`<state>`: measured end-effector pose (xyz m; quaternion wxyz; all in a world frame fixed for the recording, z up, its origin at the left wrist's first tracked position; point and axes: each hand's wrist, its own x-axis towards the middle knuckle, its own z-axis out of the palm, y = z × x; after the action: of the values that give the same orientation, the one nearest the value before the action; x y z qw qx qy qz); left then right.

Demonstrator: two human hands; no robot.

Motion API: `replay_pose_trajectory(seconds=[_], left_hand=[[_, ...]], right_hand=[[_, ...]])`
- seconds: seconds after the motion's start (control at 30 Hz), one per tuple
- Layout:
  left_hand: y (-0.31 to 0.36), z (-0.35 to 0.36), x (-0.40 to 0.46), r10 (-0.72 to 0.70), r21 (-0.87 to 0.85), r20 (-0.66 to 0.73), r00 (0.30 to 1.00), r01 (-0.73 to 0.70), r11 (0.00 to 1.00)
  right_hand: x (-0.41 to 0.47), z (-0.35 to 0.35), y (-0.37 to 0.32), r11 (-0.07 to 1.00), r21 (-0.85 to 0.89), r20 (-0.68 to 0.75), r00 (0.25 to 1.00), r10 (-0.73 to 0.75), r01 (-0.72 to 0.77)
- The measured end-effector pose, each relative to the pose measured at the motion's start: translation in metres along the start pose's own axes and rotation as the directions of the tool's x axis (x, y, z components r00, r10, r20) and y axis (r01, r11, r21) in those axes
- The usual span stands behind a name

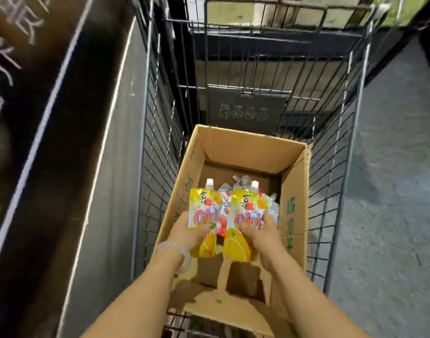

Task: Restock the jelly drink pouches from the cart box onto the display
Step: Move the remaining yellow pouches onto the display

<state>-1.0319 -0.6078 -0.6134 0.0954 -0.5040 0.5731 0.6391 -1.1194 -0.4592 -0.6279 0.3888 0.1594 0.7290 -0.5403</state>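
Observation:
An open cardboard box (294,191) sits in a wire shopping cart (160,147). My left hand (187,234) grips a yellow jelly drink pouch (203,211) with a white cap, held upright above the box. My right hand (260,236) grips a second yellow pouch (245,211) the same way, right beside the first. Under them, several more pouches (243,184), red and silver-white, lie at the bottom of the box, partly hidden by the held ones. A pale bracelet circles my left wrist.
A dark display wall (50,142) with chalk-like writing runs along the left of the cart. Grey concrete floor (392,191) lies to the right. The cart's folded child-seat flap (248,108) stands beyond the box.

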Motion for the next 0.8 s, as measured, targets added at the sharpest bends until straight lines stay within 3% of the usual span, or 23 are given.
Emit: replay_pose_trajectory(seconds=[0.1, 0.23, 0.4, 0.57, 0.8], left_hand=[[0.018, -0.009, -0.031, 0.082, -0.051, -0.014, 0.997, -0.083, 0.995], [0.021, -0.012, -0.081, 0.151, -0.186, 0.017, 0.988, -0.146, 0.972], [0.003, 0.006, -0.172, 0.235, -0.339, -0.165, 0.958, -0.279, 0.899], [-0.045, 0.024, -0.249, 0.15, -0.488, -0.349, 0.925, -0.316, 0.813], [-0.1, 0.02, -0.331, 0.062, -0.597, -0.5, 0.864, -0.396, 0.697]], right_hand=[[-0.022, -0.013, -0.033, 0.999, 0.001, 0.163, 0.986, -0.039, 0.04], [-0.062, -0.026, -0.065, 0.99, -0.036, 0.417, 0.902, -0.108, 0.135], [-0.116, -0.047, -0.075, 0.949, -0.069, 0.586, 0.782, -0.212, 0.308], [-0.166, -0.063, -0.057, 0.925, -0.105, 0.691, 0.696, -0.197, 0.366], [-0.236, -0.05, -0.026, 0.884, -0.138, 0.828, 0.541, -0.145, 0.447]])
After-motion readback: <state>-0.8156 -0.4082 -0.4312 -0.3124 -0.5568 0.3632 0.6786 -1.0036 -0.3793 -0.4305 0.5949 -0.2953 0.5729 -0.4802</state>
